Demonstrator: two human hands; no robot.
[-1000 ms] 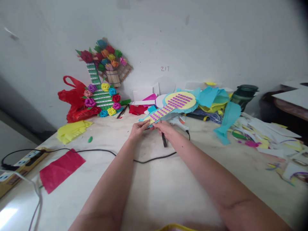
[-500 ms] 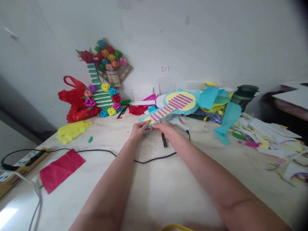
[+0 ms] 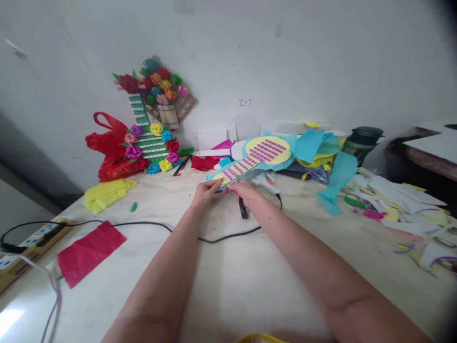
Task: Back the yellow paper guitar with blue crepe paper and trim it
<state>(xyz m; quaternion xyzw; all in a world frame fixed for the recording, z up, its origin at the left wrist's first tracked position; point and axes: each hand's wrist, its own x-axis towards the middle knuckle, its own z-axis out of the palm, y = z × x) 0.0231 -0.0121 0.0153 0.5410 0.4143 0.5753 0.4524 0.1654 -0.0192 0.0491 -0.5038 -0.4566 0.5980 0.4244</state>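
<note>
A guitar-shaped paper craft (image 3: 269, 150) in pale yellow, crossed by rows of purple strips and edged with light blue crepe paper, lies slanted at the back of the table. My left hand (image 3: 206, 192) pinches the tip of its narrow end between thumb and fingers. Close beside it, my right hand (image 3: 243, 190) is closed at the lower edge of the narrow part. A black-handled tool (image 3: 243, 208) sticks out below my right palm, and a thin tip shows above the fingers; its exact kind is unclear. A white glue gun (image 3: 266, 184) lies just behind my right wrist.
A black cord (image 3: 228, 237) crosses the table under my forearms. A power strip (image 3: 39, 243) and red crepe paper (image 3: 91, 255) lie left. Flower-covered green craft (image 3: 152, 145) leans at the wall. Paper scraps (image 3: 400, 205) and a dark green bottle (image 3: 362, 143) are right.
</note>
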